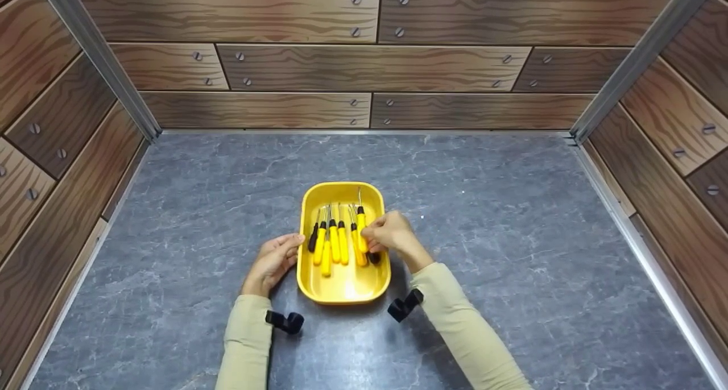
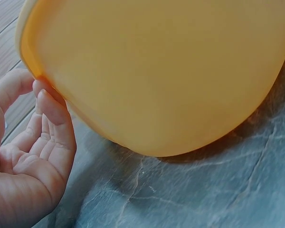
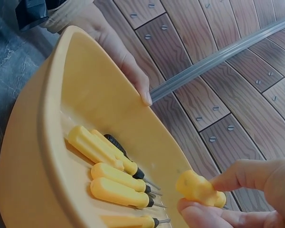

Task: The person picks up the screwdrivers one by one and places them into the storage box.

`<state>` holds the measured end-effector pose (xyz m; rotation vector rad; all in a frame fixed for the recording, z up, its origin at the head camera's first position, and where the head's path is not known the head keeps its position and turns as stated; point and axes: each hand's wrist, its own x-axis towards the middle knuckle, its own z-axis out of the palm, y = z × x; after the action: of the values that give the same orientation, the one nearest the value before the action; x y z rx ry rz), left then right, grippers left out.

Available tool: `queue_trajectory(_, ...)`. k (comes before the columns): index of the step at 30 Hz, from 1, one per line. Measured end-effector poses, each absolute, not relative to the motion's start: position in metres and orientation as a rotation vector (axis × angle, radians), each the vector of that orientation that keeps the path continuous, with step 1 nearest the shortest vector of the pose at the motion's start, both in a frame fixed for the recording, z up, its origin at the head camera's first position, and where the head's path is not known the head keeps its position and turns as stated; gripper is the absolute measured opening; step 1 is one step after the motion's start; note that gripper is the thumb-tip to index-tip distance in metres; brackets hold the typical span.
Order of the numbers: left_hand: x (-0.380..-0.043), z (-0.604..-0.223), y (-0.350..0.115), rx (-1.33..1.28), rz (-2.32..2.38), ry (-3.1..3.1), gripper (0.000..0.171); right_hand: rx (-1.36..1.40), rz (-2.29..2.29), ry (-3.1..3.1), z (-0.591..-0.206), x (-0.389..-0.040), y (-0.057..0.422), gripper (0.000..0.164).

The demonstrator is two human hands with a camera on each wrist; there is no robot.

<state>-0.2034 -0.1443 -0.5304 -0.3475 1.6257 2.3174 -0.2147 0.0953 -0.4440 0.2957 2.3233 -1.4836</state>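
Observation:
A yellow plastic tray (image 1: 341,294) holds several small screwdrivers, most with yellow handles and black collars. My left hand (image 1: 276,263) pinches the tray's left rim between thumb and fingers, as the left wrist view shows close up. Over the tray's right side, my right hand (image 1: 393,232) pinches a yellow-handled screwdriver (image 3: 194,186) by its handle, its shank pointing to the far end. In the tray lie a black-handled screwdriver (image 1: 313,240) at the left and yellow-handled screwdrivers (image 1: 320,248) beside it. Another black handle (image 1: 373,257) shows just below the right fingers.
The tray stands on a grey marbled table (image 1: 500,219). Wood-patterned walls (image 1: 364,66) with metal corner posts (image 1: 637,60) enclose the back and sides. A black wrist mount (image 1: 284,322) sits on the left sleeve, and a second mount (image 1: 405,306) on the right.

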Motion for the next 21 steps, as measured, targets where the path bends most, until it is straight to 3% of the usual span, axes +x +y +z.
queue_trajectory(10, -0.2034, -0.5313, -0.1451, -0.336, 2.316, 1.612, 0.03, 0.253, -1.48, 2.326, -0.4477, -0.2151, 0.0904, 0.019)
queue_trajectory(21, -0.2032, -0.5309, -0.1463, -0.311, 2.317, 1.597, 0.015, 0.271, -1.43, 2.335, -0.4493, -0.2184, 0.0879, 0.017)
